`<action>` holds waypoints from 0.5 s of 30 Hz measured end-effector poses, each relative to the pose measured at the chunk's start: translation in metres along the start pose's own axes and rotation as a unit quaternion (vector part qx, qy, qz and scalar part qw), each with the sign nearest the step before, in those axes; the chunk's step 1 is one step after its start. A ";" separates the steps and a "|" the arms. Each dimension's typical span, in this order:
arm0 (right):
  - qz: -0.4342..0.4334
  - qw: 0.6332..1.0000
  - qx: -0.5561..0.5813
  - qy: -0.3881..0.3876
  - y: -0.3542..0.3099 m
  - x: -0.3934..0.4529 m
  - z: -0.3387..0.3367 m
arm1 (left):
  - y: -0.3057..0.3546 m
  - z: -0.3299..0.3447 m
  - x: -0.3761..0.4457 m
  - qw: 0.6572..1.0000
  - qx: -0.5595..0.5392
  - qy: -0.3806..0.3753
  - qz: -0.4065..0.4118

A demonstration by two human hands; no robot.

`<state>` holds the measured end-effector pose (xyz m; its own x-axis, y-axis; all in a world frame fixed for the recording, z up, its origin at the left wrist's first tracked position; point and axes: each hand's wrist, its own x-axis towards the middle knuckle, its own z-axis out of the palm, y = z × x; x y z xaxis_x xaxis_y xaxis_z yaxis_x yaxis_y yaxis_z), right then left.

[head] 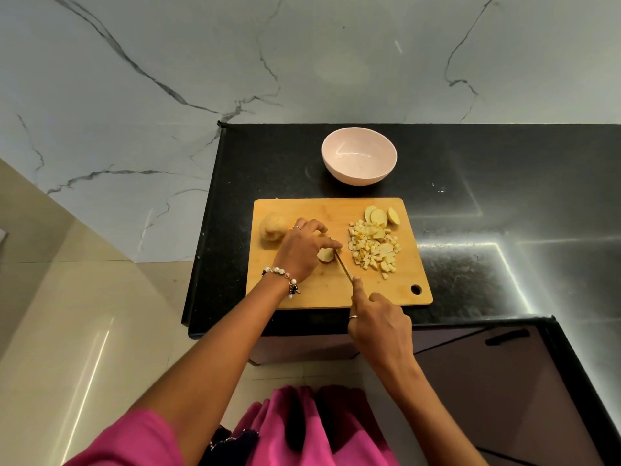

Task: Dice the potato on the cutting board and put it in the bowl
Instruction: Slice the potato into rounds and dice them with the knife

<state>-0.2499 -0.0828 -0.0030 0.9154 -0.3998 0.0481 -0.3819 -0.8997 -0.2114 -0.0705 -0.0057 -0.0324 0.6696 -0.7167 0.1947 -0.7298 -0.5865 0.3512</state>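
I log: left hand [300,248], fingers [327,243] curled down, pinning a potato piece [325,255] on the cutting board [322,290]; right hand [379,322] wrapped round the knife [343,265], blade just beside those fingertips; diced heap [373,248] and a few slices [378,216] beyond the blade; uncut potato chunk [273,227] behind the left knuckles; bowl [359,159] holds nothing yet; I judge dicing partly done, transfer outstanding.

A black speckled stone desk [504,169] meets a grey-veined white marble wall [168,62] behind it, with glossy beige floor tiles [67,314] to the left and a mauve cabinet front [487,381] bearing a dark bar handle [507,337] beneath its edge.
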 end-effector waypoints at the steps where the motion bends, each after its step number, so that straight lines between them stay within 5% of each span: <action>1: 0.000 1.000 0.014 -0.007 0.003 -0.003 -0.006 | 0.000 0.000 0.001 1.000 -0.010 -0.005 -0.009; 7: 0.034 0.984 0.170 0.032 0.027 -0.008 -0.033 | 0.002 0.003 0.001 0.988 -0.113 0.055 -0.089; 15: 0.055 0.988 0.143 0.012 0.025 0.027 -0.003 | 0.033 0.003 -0.005 0.941 -0.124 0.050 -0.312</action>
<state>-0.2355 -0.1163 -0.0036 0.8656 -0.4997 0.0321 -0.4240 -0.7656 -0.4838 -0.0985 -0.0227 -0.0247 0.9757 -0.2154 -0.0396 -0.1437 -0.7658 0.6268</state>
